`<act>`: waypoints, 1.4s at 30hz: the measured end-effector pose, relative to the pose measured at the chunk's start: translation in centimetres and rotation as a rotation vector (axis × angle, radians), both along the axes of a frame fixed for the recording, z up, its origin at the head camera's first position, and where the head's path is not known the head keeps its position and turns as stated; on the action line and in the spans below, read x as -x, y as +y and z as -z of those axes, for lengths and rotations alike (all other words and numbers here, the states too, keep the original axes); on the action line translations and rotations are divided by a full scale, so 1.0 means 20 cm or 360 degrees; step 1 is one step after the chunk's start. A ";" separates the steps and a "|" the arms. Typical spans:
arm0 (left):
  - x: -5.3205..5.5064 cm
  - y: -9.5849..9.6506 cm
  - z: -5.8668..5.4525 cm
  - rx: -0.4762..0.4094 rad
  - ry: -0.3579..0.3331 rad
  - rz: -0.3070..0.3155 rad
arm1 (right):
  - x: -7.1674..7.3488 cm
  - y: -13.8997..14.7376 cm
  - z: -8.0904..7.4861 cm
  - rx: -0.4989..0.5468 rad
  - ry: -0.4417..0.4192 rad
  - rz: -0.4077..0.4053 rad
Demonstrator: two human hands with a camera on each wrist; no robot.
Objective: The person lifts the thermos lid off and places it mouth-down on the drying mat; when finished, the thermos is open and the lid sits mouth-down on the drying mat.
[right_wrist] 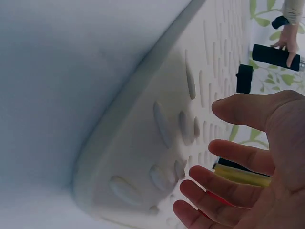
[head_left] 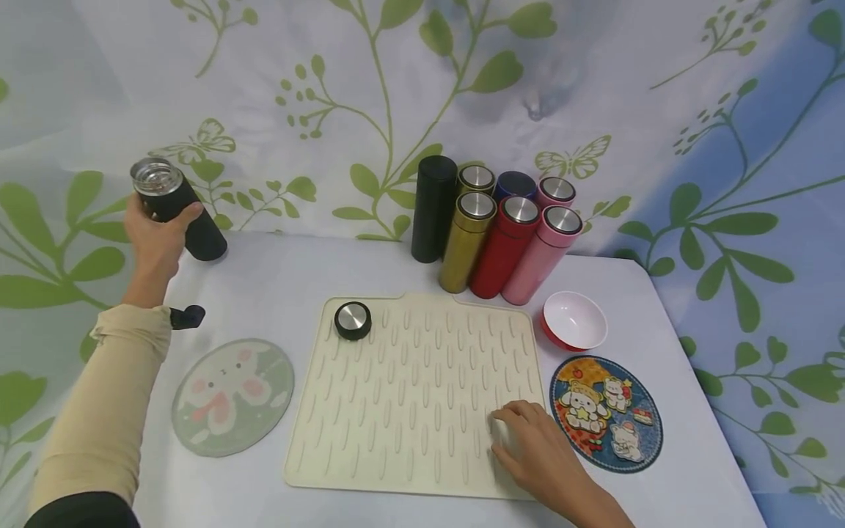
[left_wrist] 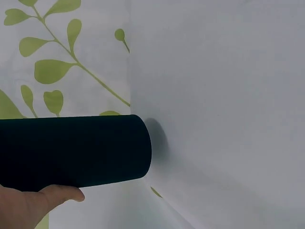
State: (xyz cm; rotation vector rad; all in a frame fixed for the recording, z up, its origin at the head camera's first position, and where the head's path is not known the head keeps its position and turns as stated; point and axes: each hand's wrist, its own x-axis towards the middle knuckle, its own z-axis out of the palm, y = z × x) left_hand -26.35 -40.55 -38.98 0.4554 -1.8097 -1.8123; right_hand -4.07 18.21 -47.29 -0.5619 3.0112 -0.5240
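At the far left my left hand (head_left: 157,238) grips a black thermos flask (head_left: 205,229), its fingers and thumb wrapped round the body. The flask's steel-rimmed mouth is uncovered. In the left wrist view the black flask (left_wrist: 76,152) lies across the picture with the thumb along it; I cannot tell whether its base touches the table. A black lid with a steel top (head_left: 353,320) sits on the upper left of the cream ribbed mat (head_left: 396,411). Over the mat's lower right corner is my right hand (head_left: 535,451), its fingers loosely bent and holding nothing.
Several thermos flasks stand at the back, among them a black one (head_left: 433,213), a gold one (head_left: 465,246), a red one (head_left: 503,249) and a pink one (head_left: 540,260). A red-and-white bowl (head_left: 574,321) and two round placemats, green (head_left: 231,400) and blue (head_left: 643,440), flank the mat.
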 end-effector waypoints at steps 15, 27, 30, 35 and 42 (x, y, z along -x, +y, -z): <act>0.06 0.03 0.05 0.0159 -0.0227 0.0003 | -0.09 0.02 -0.01 0.0022 -0.0104 0.0060; 0.05 0.01 0.12 0.0449 -0.0505 0.0074 | -0.11 0.05 0.06 0.0050 0.0078 -0.0051; 0.04 0.01 0.12 0.0461 -0.0558 0.0054 | -0.10 0.05 0.07 0.0065 0.0087 -0.0068; -0.02 0.04 0.14 0.0405 -0.0717 0.0060 | -0.09 0.07 0.09 0.0073 0.0113 -0.0070; -0.15 0.12 0.15 0.0215 -0.0621 -0.0176 | -0.08 0.09 0.10 0.0065 0.0131 -0.0083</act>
